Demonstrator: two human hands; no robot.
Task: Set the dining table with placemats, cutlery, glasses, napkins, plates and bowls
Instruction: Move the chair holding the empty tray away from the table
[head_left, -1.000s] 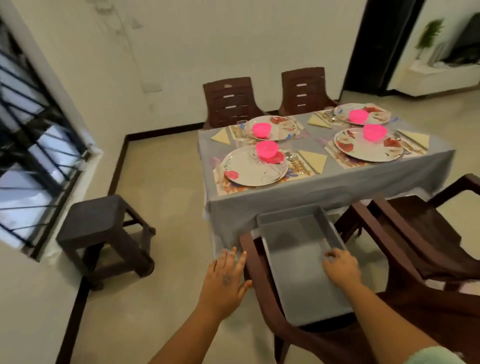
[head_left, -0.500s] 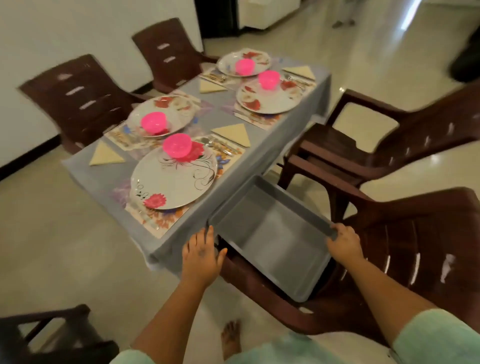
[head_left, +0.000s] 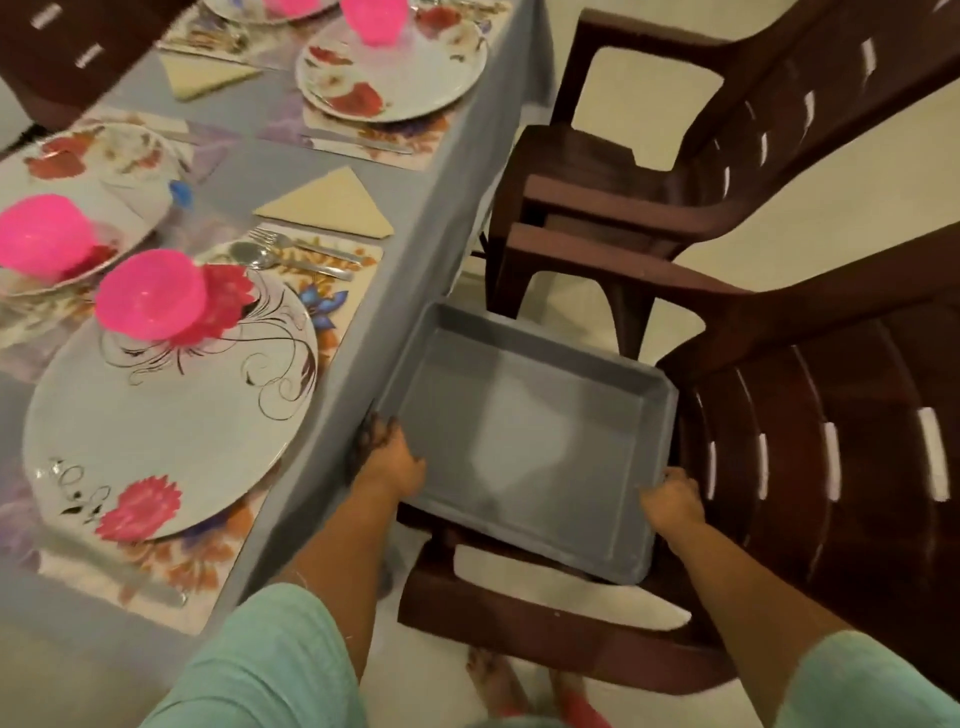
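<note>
An empty grey tray (head_left: 524, 364) sits on the seat of a brown plastic chair (head_left: 810, 467). My left hand (head_left: 389, 457) grips the tray's left rim and my right hand (head_left: 672, 501) grips its right rim. To the left, the table under a grey cloth (head_left: 415, 218) carries floral placemats, white floral plates (head_left: 171, 410), pink bowls (head_left: 150, 293), folded cream napkins (head_left: 332, 202), and a fork and spoon (head_left: 291, 254).
A second brown chair (head_left: 675, 171) stands past the first, close to the table edge. More plates and pink bowls (head_left: 395, 73) lie at the far settings. A knife (head_left: 119, 577) lies on the near placemat. My feet show on the pale floor below.
I have stepped closer and looked down. My left hand went from hovering open beside the chair to gripping the tray's left rim. My right hand stayed on the right rim.
</note>
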